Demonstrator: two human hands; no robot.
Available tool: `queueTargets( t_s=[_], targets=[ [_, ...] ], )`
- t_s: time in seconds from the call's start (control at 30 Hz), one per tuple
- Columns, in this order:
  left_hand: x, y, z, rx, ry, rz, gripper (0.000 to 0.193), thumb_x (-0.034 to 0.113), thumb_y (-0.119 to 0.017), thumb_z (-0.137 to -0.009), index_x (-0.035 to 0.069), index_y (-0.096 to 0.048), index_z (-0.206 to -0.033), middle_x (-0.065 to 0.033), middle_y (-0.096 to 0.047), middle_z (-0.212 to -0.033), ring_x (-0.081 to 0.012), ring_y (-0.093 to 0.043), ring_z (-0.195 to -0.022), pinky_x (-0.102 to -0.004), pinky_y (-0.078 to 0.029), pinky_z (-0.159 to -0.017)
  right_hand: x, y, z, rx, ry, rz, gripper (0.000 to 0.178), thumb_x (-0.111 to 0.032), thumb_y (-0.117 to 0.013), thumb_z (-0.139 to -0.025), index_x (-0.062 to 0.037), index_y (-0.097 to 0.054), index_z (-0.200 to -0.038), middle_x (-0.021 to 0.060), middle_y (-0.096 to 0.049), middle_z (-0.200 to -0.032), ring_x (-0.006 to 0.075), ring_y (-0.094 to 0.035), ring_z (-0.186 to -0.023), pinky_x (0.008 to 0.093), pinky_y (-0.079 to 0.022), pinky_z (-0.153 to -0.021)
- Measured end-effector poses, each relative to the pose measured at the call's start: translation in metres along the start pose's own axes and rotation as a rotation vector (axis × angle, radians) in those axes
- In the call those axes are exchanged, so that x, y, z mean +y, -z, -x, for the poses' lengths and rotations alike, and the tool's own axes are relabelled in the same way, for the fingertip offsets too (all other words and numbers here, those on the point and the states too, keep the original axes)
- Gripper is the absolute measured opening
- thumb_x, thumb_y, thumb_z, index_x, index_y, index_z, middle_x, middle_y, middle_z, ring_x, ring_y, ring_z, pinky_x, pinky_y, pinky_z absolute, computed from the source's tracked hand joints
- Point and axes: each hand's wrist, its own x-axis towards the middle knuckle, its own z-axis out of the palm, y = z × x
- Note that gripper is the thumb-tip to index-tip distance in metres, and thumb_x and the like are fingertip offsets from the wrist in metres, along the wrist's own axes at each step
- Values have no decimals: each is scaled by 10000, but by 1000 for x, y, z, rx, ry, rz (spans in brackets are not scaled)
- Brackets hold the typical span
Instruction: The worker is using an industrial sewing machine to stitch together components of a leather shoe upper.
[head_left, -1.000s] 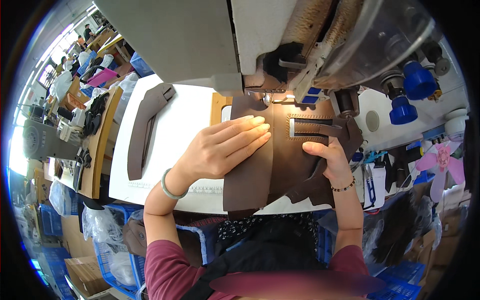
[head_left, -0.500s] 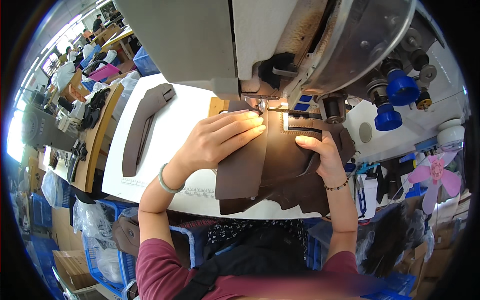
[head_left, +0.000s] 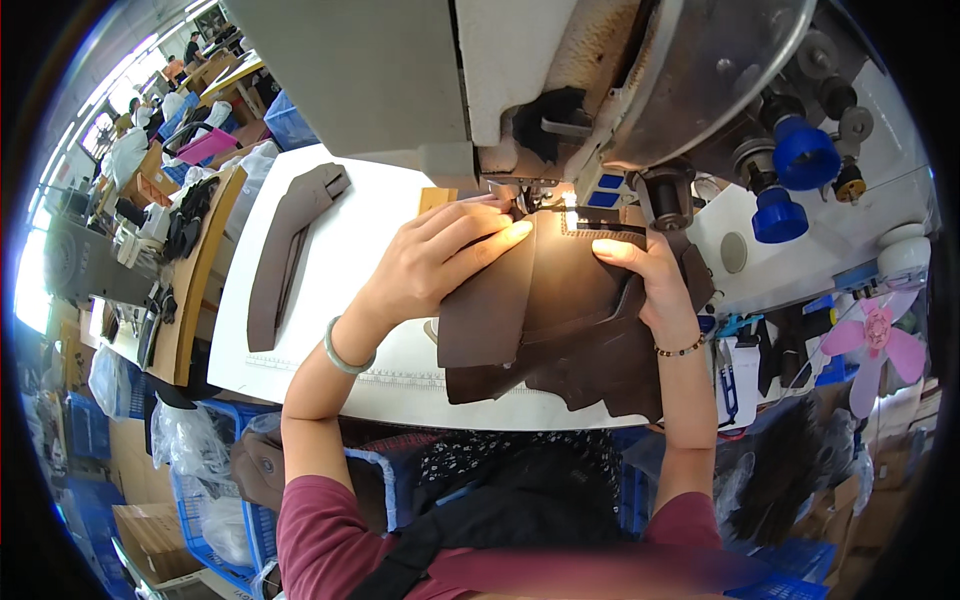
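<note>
Brown leather pieces, stitched together in layers, lie under the presser foot of a sewing machine. My left hand rests on the leather's left part, its fingers stretched toward the foot; its thumb is hidden. At the right edge, my right hand grips the leather with the thumb on top and the fingers out of sight underneath. Between the hands, a dark zipper-like strip in a stitched opening shows under the machine's lamp light.
A long folded brown leather piece lies on the white tabletop at the left. Blue tension knobs stick out at the right, above a pink fan. A blue basket with plastic bags stands below the table's left edge.
The leather has moved away from me, further under the machine, and both hands have moved with it. More of the zipper-like opening is now beneath the foot area.
</note>
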Motion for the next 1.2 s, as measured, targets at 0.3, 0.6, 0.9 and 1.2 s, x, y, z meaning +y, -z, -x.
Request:
queueTargets(
  t_s=[0.3, 0.6, 0.9, 1.2],
  targets=[
    [9, -1, 0, 72, -111, -100, 404, 147, -607, -703, 33, -676, -1084, -117, -626, -1059, -301, -638, -1017, -389, -552, -833, -3, -2, 1, -3, -2, 0, 311, -94, -667, -835, 26, -626, -1119, 66, -676, -1032, 108, -626, -912, 239, -493, -824],
    [18, 12, -1, -60, -73, -113, 436, 116, -598, -680, 2, -666, -1096, -97, -625, -1042, -283, -646, -976, -358, -557, -824, -11, -9, 7, 13, -38, 46, 288, -122, -676, -847, 22, -638, -1093, 61, -681, -1007, 107, -625, -892, 240, -489, -815],
    [17, 11, -6, -15, -95, -109, 340, 140, -590, -731, 3, -696, -1025, -121, -673, -1011, -291, -671, -964, -371, -572, -826, -4, -16, 13, 138, 44, 182, 263, -161, -641, -896, 31, -648, -1076, 68, -685, -987, 96, -628, -854, 235, -494, -792],
    [8, 9, -2, -21, -55, -67, 370, 155, -596, -725, 21, -691, -1057, -110, -663, -1024, -282, -661, -977, -376, -567, -836, -4, -18, 4, 154, 105, 133, 257, -162, -681, -884, 11, -623, -1065, 61, -669, -1002, 93, -612, -898, 242, -485, -824]
  ],
)
